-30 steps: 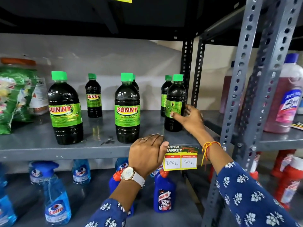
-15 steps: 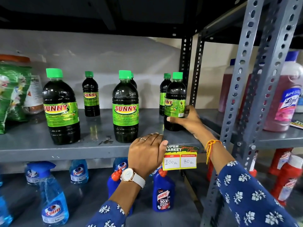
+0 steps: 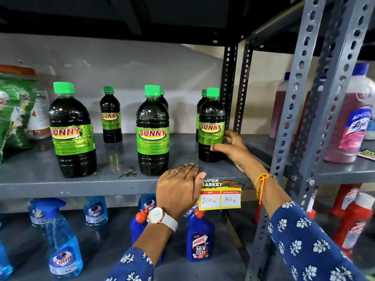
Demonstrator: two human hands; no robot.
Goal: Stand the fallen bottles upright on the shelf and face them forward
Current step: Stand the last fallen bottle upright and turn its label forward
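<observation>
Several dark Sunny bottles with green caps stand upright on the grey shelf (image 3: 40, 179). My right hand (image 3: 233, 148) grips the lower side of the right front bottle (image 3: 211, 122), whose label faces forward. Another bottle (image 3: 202, 106) stands half hidden just behind it. A big bottle (image 3: 152, 130) stands in the middle with one more behind it, and a big bottle (image 3: 71, 132) at the left. A small bottle (image 3: 110, 116) stands at the back. My left hand (image 3: 178, 189) rests flat on the shelf's front edge, holding nothing.
A price tag (image 3: 220, 196) hangs from the shelf edge beside my left hand. A green packet (image 3: 14, 118) and a jar stand at far left. Grey uprights (image 3: 294, 118) border the right. Blue spray bottles (image 3: 65, 250) and a Harpic bottle (image 3: 199, 240) fill the shelf below.
My right hand has turned the right front bottle, so its Sunny label has swung from sideways to facing forward. My left hand has stayed on the shelf edge.
</observation>
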